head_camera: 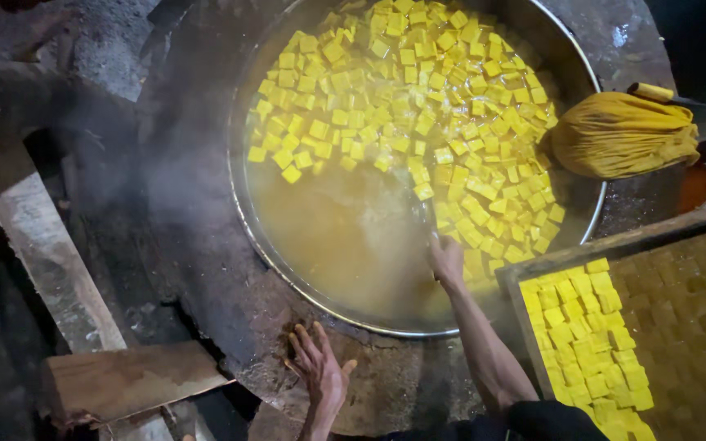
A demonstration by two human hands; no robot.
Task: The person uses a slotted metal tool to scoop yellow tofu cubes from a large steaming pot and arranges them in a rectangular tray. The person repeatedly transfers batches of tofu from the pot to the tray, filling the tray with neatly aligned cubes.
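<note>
A big round metal pan (243, 204) holds murky yellow liquid with several yellow cubes (418, 106) floating in its far and right parts. My right hand (446, 260) reaches over the near rim and grips a thin handle (429, 219) that dips into the liquid; its lower end is hidden. My left hand (319, 371) rests flat, fingers spread, on the dark stone surround just below the pan's rim. It holds nothing.
A wooden tray (614, 245) at the lower right carries yellow cubes (586, 343) on woven matting. A bunched yellow cloth (623, 135) lies beside the pan's right rim. Wooden planks (124, 380) and a beam (34, 237) lie left. Steam drifts over the dark surround.
</note>
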